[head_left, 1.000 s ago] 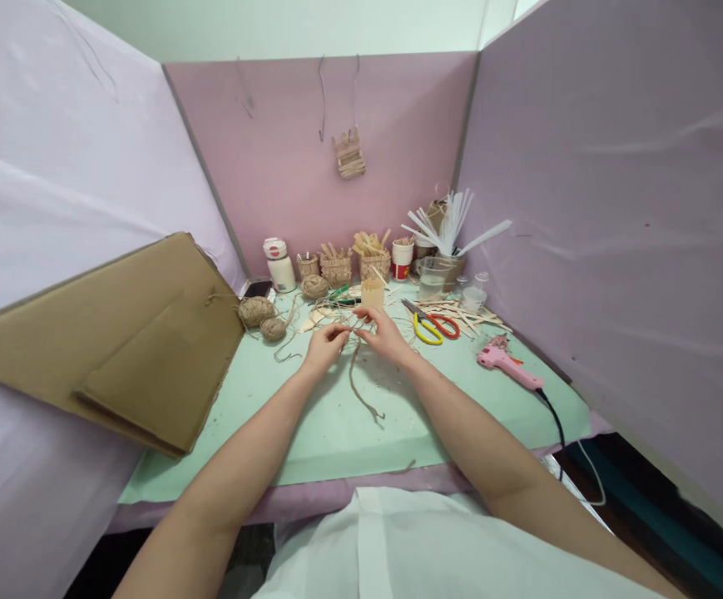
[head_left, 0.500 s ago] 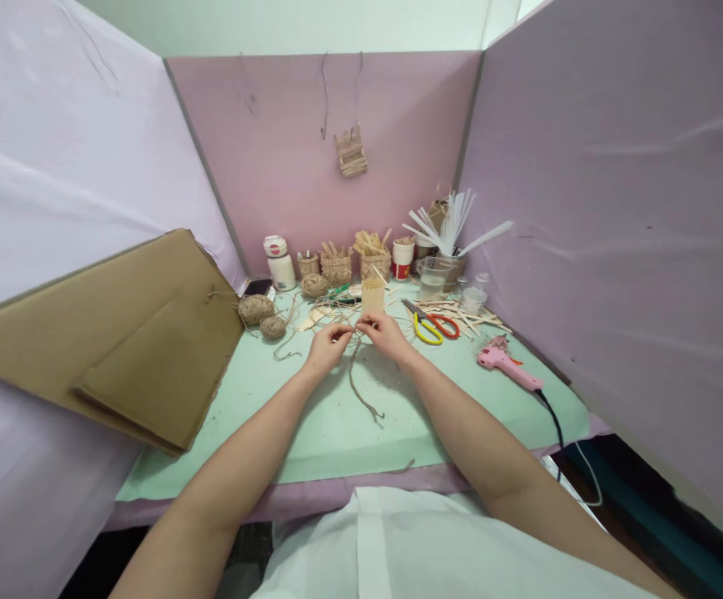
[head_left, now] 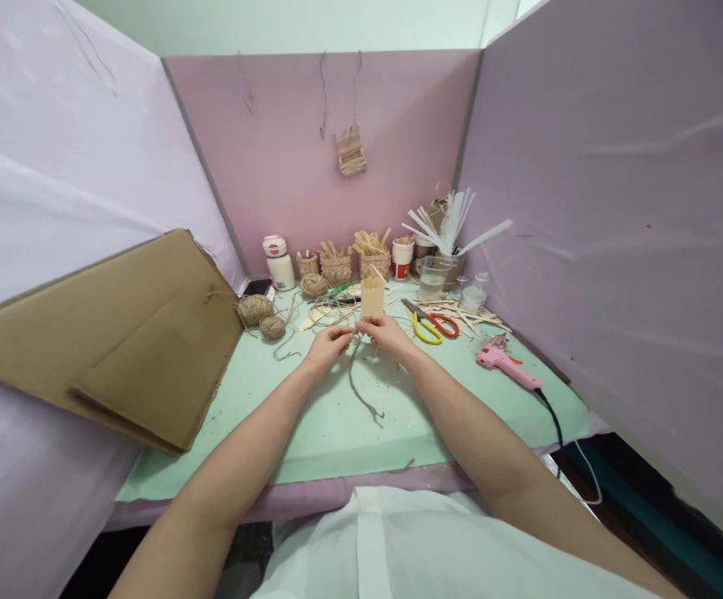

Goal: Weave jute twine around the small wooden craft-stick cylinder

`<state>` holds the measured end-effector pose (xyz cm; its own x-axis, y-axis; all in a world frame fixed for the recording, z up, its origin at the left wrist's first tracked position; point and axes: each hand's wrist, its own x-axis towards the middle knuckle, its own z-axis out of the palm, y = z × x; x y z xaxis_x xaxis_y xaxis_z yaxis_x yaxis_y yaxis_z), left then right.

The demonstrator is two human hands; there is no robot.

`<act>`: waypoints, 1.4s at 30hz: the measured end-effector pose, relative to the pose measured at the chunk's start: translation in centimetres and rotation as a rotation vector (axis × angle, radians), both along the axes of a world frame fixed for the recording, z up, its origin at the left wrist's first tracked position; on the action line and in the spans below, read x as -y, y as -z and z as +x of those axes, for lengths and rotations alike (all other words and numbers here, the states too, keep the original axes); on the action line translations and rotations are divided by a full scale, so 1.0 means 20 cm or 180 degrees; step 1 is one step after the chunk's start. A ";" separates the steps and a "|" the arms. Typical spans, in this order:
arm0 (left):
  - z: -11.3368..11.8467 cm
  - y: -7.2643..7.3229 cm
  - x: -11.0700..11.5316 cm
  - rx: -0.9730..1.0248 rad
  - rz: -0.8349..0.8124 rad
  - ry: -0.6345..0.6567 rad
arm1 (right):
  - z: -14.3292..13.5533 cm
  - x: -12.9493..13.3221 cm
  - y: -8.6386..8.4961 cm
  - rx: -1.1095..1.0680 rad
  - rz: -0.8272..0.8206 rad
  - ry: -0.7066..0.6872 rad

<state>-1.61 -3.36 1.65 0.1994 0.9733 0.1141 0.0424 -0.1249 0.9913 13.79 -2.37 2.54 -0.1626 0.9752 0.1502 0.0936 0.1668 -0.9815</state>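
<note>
My left hand (head_left: 329,345) and my right hand (head_left: 387,334) meet over the middle of the table, fingertips almost touching. Both are closed in a pinch on a brown twine cord (head_left: 356,384). Its thicker, braided-looking tail hangs from between them and lies on the table, curving toward me. The part within the fingers is mostly hidden. Just beyond my right hand stands a small panel of pale wooden sticks (head_left: 372,297). Loose twine (head_left: 329,306) lies tangled behind my left hand.
Scissors (head_left: 429,324) and a pink glue gun (head_left: 507,368) lie on the right. Twine balls (head_left: 256,310) sit at left, before a leaning cardboard sheet (head_left: 142,333). Stick-filled baskets (head_left: 336,268), a white jar (head_left: 281,268) and a plastic cup (head_left: 434,279) line the back.
Both hands stay at nearly the same spot, with only slight finger movement on the twine cord. The cord's tail and the things around it lie as before.
</note>
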 end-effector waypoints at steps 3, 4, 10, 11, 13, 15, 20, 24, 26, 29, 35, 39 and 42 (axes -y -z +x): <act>0.00 0.01 -0.01 0.0023 -0.0005 -0.0149 | 0.00 0.00 0.00 -0.0138 -0.0083 0.0015; -0.01 0.02 -0.02 -0.0062 0.0063 -0.0270 | -0.01 -0.01 0.01 -0.0146 -0.0082 0.0073; -0.02 0.02 0.00 -0.0905 0.1295 -0.0978 | -0.03 -0.01 0.01 0.0245 0.0072 0.0106; -0.02 0.01 0.01 -0.1052 0.1491 -0.0974 | -0.04 0.00 0.01 0.0271 0.0107 0.0058; -0.02 0.01 0.02 -0.1286 0.1754 -0.0915 | -0.05 0.01 0.01 0.0219 0.0179 0.0029; -0.01 0.00 0.03 -0.1390 0.1862 -0.0881 | -0.07 0.01 0.01 0.0118 0.0255 0.0063; 0.00 0.00 0.04 -0.1368 0.1824 -0.0901 | -0.08 0.01 0.01 0.0069 0.0313 0.0219; -0.01 0.00 0.03 -0.1422 0.1886 -0.0912 | -0.07 0.01 0.02 -0.0027 0.0146 0.0241; -0.01 0.00 0.03 -0.1443 0.1907 -0.0927 | -0.07 0.01 0.02 -0.0079 0.0075 0.0222; -0.01 0.00 0.04 -0.1456 0.1926 -0.0950 | -0.06 0.01 0.02 -0.0122 -0.0017 0.0181; 0.00 0.01 0.03 -0.1249 0.1768 -0.0941 | -0.06 0.02 0.01 -0.0233 -0.0087 0.0171; 0.00 0.01 0.01 -0.0805 0.1137 -0.0795 | -0.06 0.02 0.01 -0.0259 -0.0113 0.0106; 0.00 0.01 0.00 -0.0509 0.0645 -0.0575 | -0.06 0.01 0.02 -0.0233 -0.0144 0.0091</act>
